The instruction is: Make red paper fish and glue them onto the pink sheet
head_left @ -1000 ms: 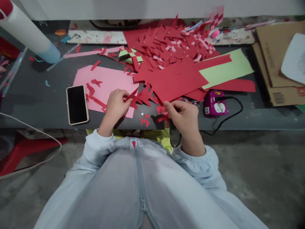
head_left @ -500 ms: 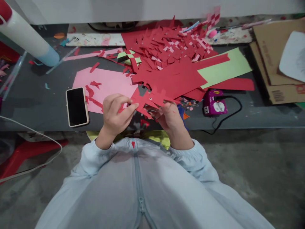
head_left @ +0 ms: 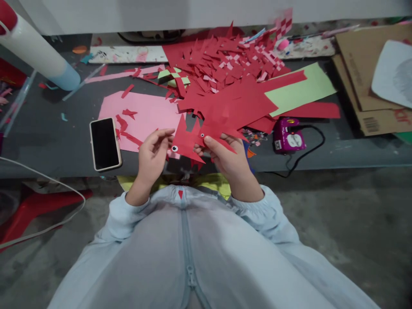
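My right hand (head_left: 230,159) pinches red paper cutouts with jagged, spiky edges between thumb and fingers. One red paper cutout (head_left: 189,143) points left and carries a large googly eye. Another spiky cutout (head_left: 219,128), with a smaller googly eye, lies under my right thumb. My left hand (head_left: 154,154) is beside the left end of the cutouts, its fingers loosely curved and apart; whether a fingertip touches the paper is hard to see. Beneath the cutouts, the table edge holds small red scraps, partly hidden.
A phone (head_left: 105,143) lies left of a pink sheet (head_left: 144,109) strewn with red scraps. Behind are a heap of red cutouts (head_left: 222,64) and a green sheet (head_left: 302,90). A purple device (head_left: 288,137) with a black cable and cardboard (head_left: 370,77) stand right; a white bottle (head_left: 41,47) leans left.
My left fingers have come off the cutout and opened. The cutouts have turned so the large googly eye shows on the left, and my right thumb now presses on top of them.
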Available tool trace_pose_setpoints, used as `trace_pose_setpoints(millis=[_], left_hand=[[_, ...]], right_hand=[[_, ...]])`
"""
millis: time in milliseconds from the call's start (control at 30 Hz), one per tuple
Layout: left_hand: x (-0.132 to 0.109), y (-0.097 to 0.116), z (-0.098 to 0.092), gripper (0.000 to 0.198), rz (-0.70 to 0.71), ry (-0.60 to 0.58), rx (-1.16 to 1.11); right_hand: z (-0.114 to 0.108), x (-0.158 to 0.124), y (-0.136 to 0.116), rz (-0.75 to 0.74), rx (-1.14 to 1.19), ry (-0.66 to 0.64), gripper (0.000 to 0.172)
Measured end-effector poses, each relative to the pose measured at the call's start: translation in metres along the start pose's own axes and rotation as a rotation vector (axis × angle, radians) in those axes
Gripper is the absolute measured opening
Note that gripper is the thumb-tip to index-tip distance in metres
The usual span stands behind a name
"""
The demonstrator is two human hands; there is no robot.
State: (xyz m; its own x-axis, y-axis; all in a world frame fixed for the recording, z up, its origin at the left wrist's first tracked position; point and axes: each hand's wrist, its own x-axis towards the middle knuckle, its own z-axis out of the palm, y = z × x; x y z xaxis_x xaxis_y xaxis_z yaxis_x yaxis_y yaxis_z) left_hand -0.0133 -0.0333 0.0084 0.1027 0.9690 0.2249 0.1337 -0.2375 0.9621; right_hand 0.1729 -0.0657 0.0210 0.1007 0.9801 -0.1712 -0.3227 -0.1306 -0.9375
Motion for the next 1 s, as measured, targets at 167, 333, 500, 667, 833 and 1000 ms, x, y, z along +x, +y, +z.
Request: trace_pose_setpoints(millis=[167, 333, 500, 667, 833, 1000], left_hand=[[0.003, 0.012, 0.004, 0.039, -0.411, -0.108, -0.342], [0.003, 0.019, 0.007, 0.036, -0.444, -0.211, -0.338], [0.005, 0.012, 0.004, 0.034, -0.368, -0.068, -0.257], [0.013, 0.005, -0.008, 0.033, -0.34, 0.043, -0.222], [0.018, -0.002, -0.019, 0.037, -0.349, 0.095, -0.256], [0.018, -0.005, -0.024, 0.04, -0.333, 0.076, -0.305]], right_hand=[[0.001, -0.003, 0.002, 0.012, -0.136, -0.011, 0.032], [0.007, -0.004, -0.004, 0.029, -0.201, -0.061, 0.035], [0.001, -0.002, -0.004, 0.005, -0.299, -0.152, 0.038], [-0.014, -0.007, -0.007, -0.044, -0.346, -0.139, 0.028], [-0.032, -0.018, -0.012, -0.072, -0.454, -0.107, 0.019], [-0.043, -0.024, -0.02, -0.025, -0.715, -0.407, 0.026]])
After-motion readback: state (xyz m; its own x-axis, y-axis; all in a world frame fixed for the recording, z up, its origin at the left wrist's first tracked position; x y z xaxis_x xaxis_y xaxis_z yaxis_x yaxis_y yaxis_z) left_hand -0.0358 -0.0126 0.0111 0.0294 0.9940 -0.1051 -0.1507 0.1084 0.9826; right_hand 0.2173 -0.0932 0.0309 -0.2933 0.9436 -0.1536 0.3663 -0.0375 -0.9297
